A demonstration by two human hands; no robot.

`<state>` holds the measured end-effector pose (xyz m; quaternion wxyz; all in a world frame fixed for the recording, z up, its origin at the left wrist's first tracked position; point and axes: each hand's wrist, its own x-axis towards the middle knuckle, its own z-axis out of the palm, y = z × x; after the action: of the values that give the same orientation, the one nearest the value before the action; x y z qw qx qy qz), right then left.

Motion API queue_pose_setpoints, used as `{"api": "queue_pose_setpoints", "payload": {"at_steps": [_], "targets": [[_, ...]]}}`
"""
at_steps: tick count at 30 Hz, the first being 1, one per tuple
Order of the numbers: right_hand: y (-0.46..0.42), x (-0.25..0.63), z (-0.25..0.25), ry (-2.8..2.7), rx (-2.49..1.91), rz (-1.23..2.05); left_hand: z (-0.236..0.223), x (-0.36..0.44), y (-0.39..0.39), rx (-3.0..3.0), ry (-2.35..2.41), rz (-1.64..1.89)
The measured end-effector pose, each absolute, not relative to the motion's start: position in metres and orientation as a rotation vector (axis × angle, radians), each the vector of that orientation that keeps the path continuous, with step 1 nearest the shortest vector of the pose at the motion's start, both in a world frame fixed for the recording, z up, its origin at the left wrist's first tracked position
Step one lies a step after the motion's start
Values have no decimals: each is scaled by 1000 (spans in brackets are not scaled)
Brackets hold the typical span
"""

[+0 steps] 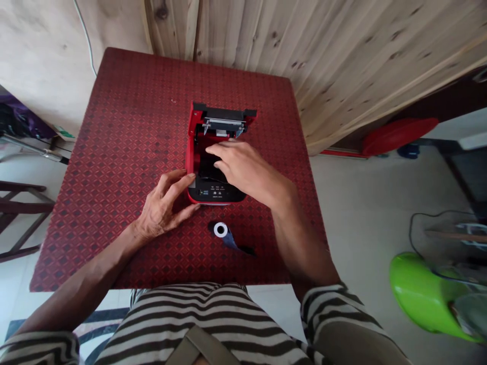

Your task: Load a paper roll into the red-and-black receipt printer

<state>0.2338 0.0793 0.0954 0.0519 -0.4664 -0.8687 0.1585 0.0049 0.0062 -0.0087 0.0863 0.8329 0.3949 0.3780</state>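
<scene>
A red and black receipt printer [216, 192] sits on the table with its lid [224, 119] raised at the back. My left hand [162, 205] grips the printer's near left corner, fingers along the side and thumb low at the front. Over the open paper bay, my right hand [243, 165] reaches in from the right with its fingers apart. Nothing shows between those fingers, though some of them are hidden. A small paper roll [220, 230], with a dark loose tail trailing to the right, lies on the table just in front of the printer.
The table [125, 126] wears a red patterned cover and stands against a wooden plank wall [243, 35]. A dark wooden stool [23, 208] is at the left. On the floor to the right are a green plastic stool or tub [418, 294] and a red round object [395, 136].
</scene>
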Motion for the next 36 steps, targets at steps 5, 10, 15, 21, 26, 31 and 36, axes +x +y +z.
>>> {"api": "queue_pose_setpoints", "payload": {"at_steps": [5,10,15,21,26,31,36], "targets": [[47,258,96,-2468,-1127,631,5,-1,10,2406,1132,1159],[39,257,72,-2345,-1042,521,47,-4,38,2429,1166,1233],[37,253,60,-2288,-1007,294,83,8,97,2473,1214,1309],[13,247,52,-2166,-1046,-20,84,25,133,2439,1186,1028],[1,245,42,-2099,-992,-130,84,23,98,2463,1035,1033],[0,243,37,-2051,-980,-195,71,13,67,2445,976,940],[-1,242,36,-2049,-1013,-180,48,6,58,2561,944,928]]}}
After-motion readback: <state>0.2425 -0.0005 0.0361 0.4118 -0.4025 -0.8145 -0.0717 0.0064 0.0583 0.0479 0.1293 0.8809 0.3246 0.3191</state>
